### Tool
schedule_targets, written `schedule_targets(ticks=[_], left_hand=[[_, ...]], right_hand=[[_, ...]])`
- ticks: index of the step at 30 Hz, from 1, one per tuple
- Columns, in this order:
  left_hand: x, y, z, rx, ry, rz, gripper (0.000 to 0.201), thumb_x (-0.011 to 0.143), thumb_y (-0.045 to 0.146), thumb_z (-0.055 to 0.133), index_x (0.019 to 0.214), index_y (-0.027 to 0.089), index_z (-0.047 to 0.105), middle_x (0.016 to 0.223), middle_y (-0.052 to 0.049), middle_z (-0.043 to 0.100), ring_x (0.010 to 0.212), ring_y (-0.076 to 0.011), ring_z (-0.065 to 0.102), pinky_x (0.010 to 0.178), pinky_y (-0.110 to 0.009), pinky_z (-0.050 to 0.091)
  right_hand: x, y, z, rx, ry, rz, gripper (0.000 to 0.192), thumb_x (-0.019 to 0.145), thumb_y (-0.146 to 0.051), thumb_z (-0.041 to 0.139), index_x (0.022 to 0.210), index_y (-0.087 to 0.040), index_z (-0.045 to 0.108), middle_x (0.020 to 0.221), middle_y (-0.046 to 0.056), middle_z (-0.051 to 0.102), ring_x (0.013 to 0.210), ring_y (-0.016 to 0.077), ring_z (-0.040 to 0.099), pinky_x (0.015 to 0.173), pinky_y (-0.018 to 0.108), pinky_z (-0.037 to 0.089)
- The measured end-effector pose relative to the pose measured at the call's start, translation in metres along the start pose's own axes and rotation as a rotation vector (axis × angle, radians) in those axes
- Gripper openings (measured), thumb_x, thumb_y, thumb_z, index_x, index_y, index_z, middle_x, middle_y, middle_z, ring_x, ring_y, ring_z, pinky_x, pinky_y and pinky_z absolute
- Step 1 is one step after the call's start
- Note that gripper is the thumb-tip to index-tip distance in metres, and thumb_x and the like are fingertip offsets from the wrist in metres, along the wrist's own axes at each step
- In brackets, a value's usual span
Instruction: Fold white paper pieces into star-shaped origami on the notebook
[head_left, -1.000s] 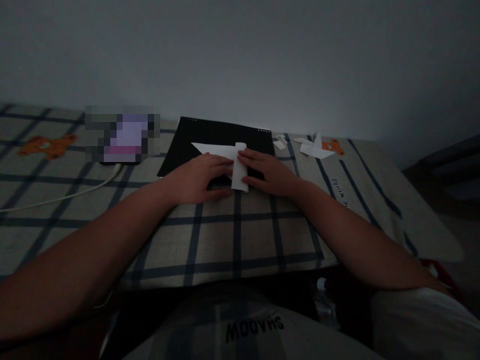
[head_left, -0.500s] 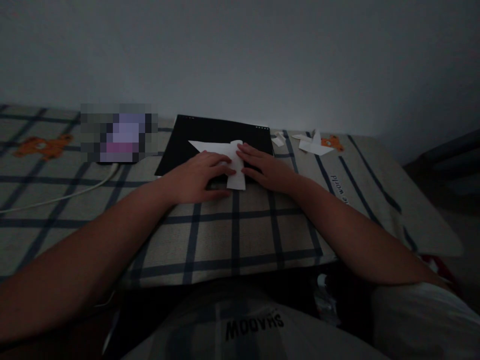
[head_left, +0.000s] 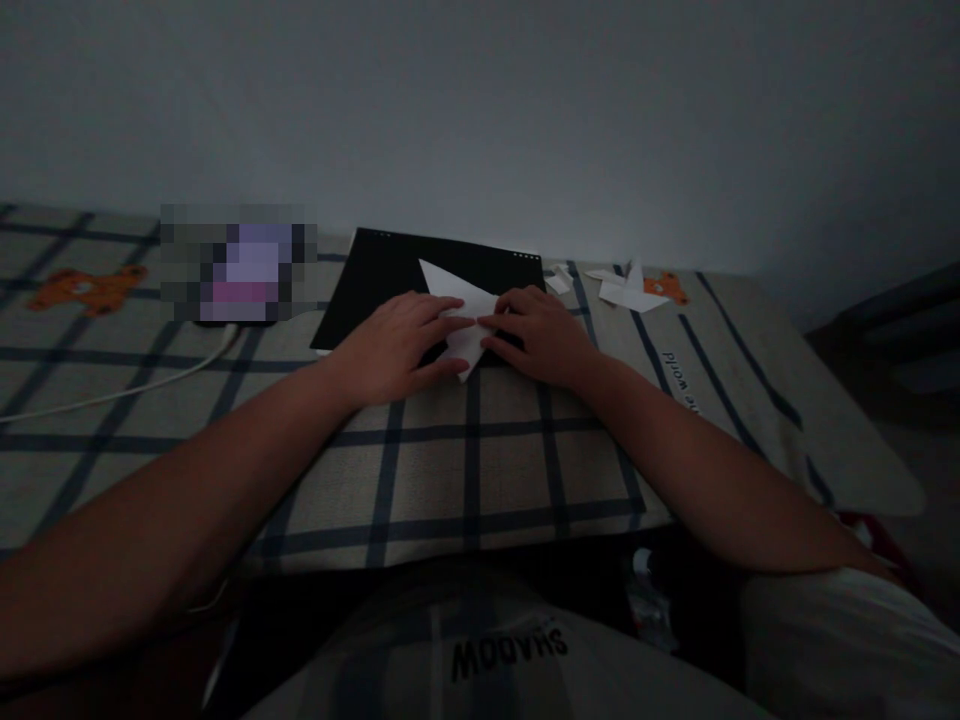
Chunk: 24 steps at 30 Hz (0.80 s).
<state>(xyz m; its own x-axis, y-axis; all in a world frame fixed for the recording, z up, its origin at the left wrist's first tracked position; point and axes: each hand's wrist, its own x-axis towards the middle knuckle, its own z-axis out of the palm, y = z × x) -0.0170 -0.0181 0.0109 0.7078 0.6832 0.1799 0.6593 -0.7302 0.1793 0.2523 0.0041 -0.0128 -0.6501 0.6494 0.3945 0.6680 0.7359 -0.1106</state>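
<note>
A folded white paper shape (head_left: 459,306) with pointed ends lies on a flat black board (head_left: 390,275) on the checked cloth. My left hand (head_left: 394,345) rests on the paper's left part, fingers pressing it down. From the right, my right hand (head_left: 544,335) meets it, fingertips pinching the paper's middle fold. Both hands touch the paper, and part of it is hidden beneath them. The room is dim.
A blurred-out device (head_left: 238,265) lies at the left, with a white cable (head_left: 135,390) running off it. Small white paper scraps (head_left: 626,290) lie at the back right near an orange bear print (head_left: 664,288). A grey wall stands behind. The cloth's edge drops off at the right.
The paper has been turned and refolded: the upright flap is gone and a pointed tip now shows toward the back. Both hands have closed in on its middle.
</note>
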Motion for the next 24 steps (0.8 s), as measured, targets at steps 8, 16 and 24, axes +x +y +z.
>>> schedule_targets(ticks=[8,16,24], left_hand=[[0.001,-0.001,-0.002,-0.003,-0.067,0.07,0.06,0.108,0.055,0.047,0.15,0.017,0.068,0.152,-0.019,0.067,0.138,-0.0376,0.064,0.119,-0.054,0.046],[-0.001,-0.01,-0.004,-0.105,-0.102,-0.016,0.057,0.111,0.045,0.038,0.156,0.016,0.059,0.162,-0.016,0.061,0.153,-0.031,0.054,0.133,-0.055,0.033],[-0.002,-0.015,-0.003,-0.133,-0.048,-0.074,0.054,0.108,0.038,0.039,0.153,0.016,0.061,0.155,-0.016,0.066,0.143,-0.0301,0.062,0.122,-0.047,0.048]], right_hand=[[-0.001,-0.004,0.001,-0.008,0.008,0.015,0.042,0.111,-0.049,0.053,0.126,-0.024,0.083,0.127,0.014,0.074,0.122,0.0346,0.063,0.108,0.055,0.047],[0.0,0.017,0.002,0.124,-0.068,0.011,0.043,0.11,-0.032,0.049,0.142,-0.022,0.075,0.146,0.014,0.073,0.136,0.0319,0.064,0.114,0.053,0.047],[-0.001,0.024,-0.004,0.135,-0.05,0.017,0.045,0.111,-0.039,0.048,0.142,-0.023,0.076,0.129,0.015,0.078,0.118,0.0338,0.066,0.102,0.053,0.047]])
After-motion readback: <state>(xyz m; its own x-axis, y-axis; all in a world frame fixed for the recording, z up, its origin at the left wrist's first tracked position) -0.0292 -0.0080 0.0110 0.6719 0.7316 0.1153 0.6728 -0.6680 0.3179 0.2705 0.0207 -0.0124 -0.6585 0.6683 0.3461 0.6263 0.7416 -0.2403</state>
